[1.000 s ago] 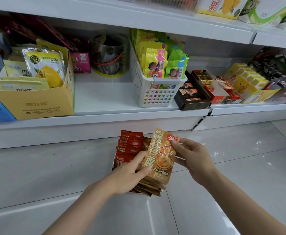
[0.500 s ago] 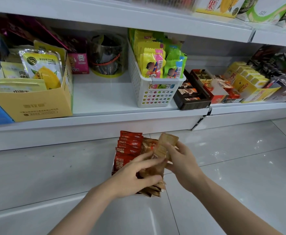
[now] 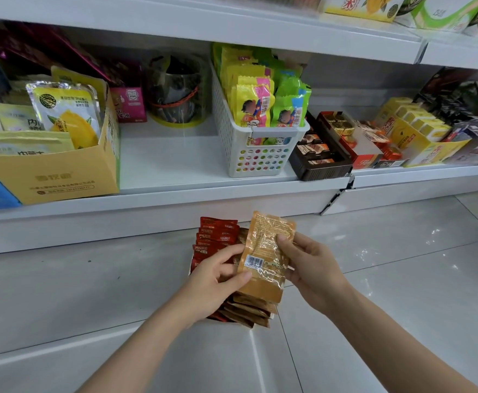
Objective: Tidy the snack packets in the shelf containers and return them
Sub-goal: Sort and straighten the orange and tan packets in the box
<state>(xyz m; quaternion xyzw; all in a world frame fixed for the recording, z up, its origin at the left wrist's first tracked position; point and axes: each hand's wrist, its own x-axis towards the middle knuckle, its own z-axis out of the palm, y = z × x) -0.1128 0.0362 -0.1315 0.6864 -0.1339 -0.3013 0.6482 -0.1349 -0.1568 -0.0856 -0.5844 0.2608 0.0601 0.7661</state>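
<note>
While both hands, left hand (image 3: 218,275) and right hand (image 3: 310,263), pinch an orange packet (image 3: 264,258) between them, white floor tiles (image 3: 388,265) lie beneath.

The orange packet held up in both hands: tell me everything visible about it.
The orange packet is a flat, glossy, crinkled foil-like sachet, its back side up showing a white barcode and small print. It stands roughly upright, tilted slightly. The left hand pinches its lower left edge; the right hand pinches its right edge.
</note>
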